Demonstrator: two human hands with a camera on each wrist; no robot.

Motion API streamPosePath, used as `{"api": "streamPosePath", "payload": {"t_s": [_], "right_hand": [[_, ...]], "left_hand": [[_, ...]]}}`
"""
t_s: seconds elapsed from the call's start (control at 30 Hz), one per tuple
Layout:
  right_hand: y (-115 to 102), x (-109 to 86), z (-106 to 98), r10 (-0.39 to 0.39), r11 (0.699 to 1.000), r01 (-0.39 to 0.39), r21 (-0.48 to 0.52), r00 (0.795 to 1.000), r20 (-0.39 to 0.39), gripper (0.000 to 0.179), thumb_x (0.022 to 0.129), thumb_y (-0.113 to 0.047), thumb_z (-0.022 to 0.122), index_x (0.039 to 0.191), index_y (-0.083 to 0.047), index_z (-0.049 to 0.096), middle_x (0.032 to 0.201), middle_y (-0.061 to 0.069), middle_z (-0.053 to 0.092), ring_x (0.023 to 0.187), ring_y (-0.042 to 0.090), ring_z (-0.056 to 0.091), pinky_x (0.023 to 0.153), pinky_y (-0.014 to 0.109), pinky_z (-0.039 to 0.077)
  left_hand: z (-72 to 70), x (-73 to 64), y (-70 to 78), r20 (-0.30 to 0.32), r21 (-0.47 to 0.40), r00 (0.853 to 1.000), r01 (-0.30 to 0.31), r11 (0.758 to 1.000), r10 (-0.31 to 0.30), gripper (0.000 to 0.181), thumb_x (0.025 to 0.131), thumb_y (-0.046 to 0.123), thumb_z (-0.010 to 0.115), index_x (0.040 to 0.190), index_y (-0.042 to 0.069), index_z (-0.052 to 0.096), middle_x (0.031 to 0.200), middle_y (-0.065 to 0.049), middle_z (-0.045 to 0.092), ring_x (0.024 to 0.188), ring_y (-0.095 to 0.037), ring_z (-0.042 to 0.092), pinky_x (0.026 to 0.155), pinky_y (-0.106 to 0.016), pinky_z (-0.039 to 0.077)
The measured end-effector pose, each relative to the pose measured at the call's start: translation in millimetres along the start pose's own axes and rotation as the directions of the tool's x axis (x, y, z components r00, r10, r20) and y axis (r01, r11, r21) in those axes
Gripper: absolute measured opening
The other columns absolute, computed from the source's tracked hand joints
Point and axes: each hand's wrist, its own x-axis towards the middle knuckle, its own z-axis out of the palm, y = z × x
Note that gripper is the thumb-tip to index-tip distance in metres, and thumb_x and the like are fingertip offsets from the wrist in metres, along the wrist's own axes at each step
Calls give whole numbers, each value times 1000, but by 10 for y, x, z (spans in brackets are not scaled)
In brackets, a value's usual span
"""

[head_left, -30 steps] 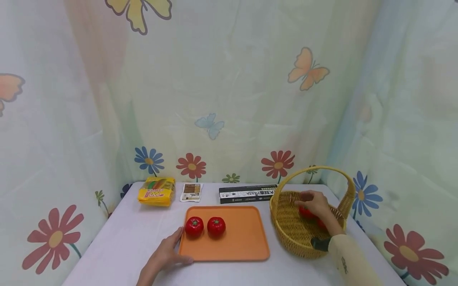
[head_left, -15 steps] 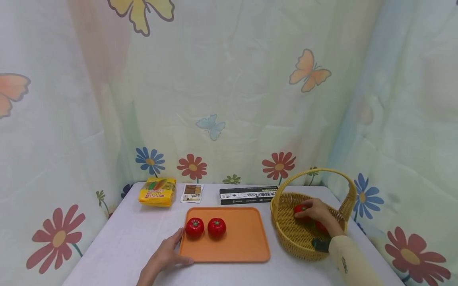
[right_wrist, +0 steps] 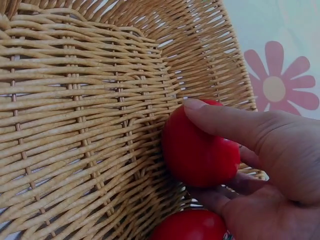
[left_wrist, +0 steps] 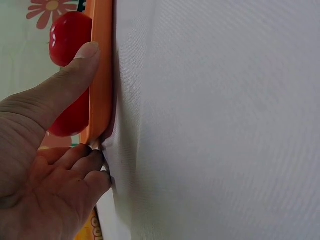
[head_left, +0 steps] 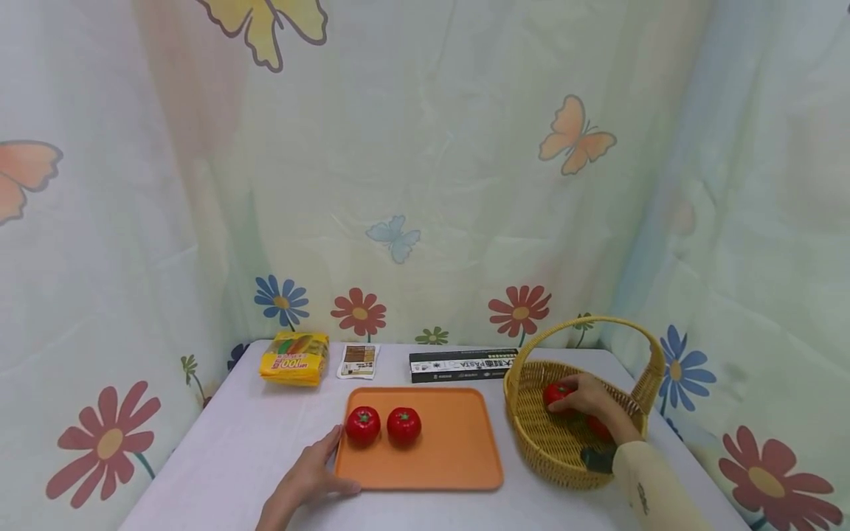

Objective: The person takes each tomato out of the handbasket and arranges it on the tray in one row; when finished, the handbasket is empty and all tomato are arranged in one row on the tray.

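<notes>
In the head view, my right hand (head_left: 593, 399) reaches into the wicker basket (head_left: 535, 444) on the right and grips a red tomato (right_wrist: 192, 150). The right wrist view shows my thumb over one side of it and fingers at the other. A second tomato (right_wrist: 192, 227) lies close below in that view. My left hand (head_left: 311, 472) rests at the near left corner of the orange tray (head_left: 458, 442), its thumb (left_wrist: 75, 82) straight along the near edge, the other fingers loosely bent by the corner. Two tomatoes, one (head_left: 362, 425) left and one (head_left: 403, 426) right, sit on the tray.
Behind the tray lie a yellow packet (head_left: 295, 359), a small flat sachet (head_left: 358, 361) and a black-and-white pasta box (head_left: 461, 364). The basket's tall handle (head_left: 591, 320) arches over it. A dark green object (head_left: 596, 460) is inside near my right wrist. Printed curtains enclose the table.
My right hand has shifted slightly down in the basket, and its fingers now hold the tomato, which shows more plainly at its left. My left hand has stayed at the tray's corner.
</notes>
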Motion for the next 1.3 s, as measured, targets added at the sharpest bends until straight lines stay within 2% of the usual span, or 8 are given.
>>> {"api": "streamPosePath", "payload": {"t_s": [0.33, 0.57, 0.7, 0.8, 0.97, 1.03, 1.13, 1.3], "right_hand": [[-67, -92, -21, 53, 990, -48, 135, 998, -36, 77, 94, -29, 86, 148, 13, 51, 141, 40, 55, 119, 49, 58, 109, 67, 52], [-269, -442, -187, -27, 981, 37, 189, 998, -51, 79, 99, -42, 78, 155, 6, 48, 147, 36, 56, 127, 48, 57, 110, 67, 53], [-349, -704, -349, -139, 974, 140, 180, 990, -19, 76, 97, -41, 81, 153, 2, 53, 145, 31, 61, 128, 45, 60, 106, 65, 57], [-431, -880, -464, -288, 933, 267, 242, 956, 60, 68, 97, -30, 82, 150, 2, 56, 143, 29, 63, 123, 38, 64, 98, 51, 64], [-713, -1103, -442, -520, 820, 413, 396, 827, 215, 61, 93, -17, 82, 145, 6, 58, 141, 30, 61, 122, 33, 64, 90, 36, 67], [-875, -1156, -311, -545, 806, 416, 421, 800, 253, 62, 92, -17, 84, 144, 6, 60, 140, 29, 63, 121, 33, 64, 90, 36, 67], [-1130, -1168, 12, -513, 826, 381, 416, 814, 272, 63, 91, -18, 86, 144, 4, 62, 137, 24, 66, 119, 32, 65, 93, 39, 67], [-1397, -1060, 799, -360, 894, 300, 333, 923, 134, 63, 86, -15, 93, 141, 0, 67, 130, 16, 72, 112, 31, 70, 95, 48, 66]], "left_hand": [[15, -8, 2, -7, 9, 1000, 0, 1000, 0, 121, 68, 33, 104, 163, -3, 39, 162, -27, 48, 152, -51, 41, 121, -67, 40], [44, -19, 40, -2, 19, 1000, -7, 1000, 7, 120, 70, 31, 104, 164, -3, 38, 162, -26, 49, 152, -50, 41, 122, -66, 40], [51, -18, 65, 6, 10, 1000, -26, 1000, 26, 119, 70, 30, 104, 164, -3, 39, 163, -27, 48, 152, -49, 42, 122, -65, 40], [34, -27, 65, 5, 18, 999, -36, 999, 36, 120, 70, 31, 104, 164, -4, 38, 163, -27, 47, 152, -49, 42, 122, -65, 40], [-13, -52, 58, 4, 32, 999, -34, 999, 34, 122, 71, 31, 104, 165, -3, 35, 164, -27, 46, 153, -49, 40, 123, -65, 39], [-23, -52, 60, 5, 30, 999, -32, 999, 32, 122, 71, 32, 103, 165, -3, 35, 164, -27, 46, 153, -49, 40, 123, -65, 39], [-28, -40, 70, 0, 22, 1000, -21, 1000, 21, 122, 71, 31, 104, 165, -3, 35, 164, -27, 46, 153, -49, 40, 122, -66, 39], [-31, -40, 51, 4, 13, 1000, -5, 1000, 5, 121, 70, 31, 103, 165, -3, 36, 164, -27, 46, 153, -49, 40, 123, -66, 38]]}}
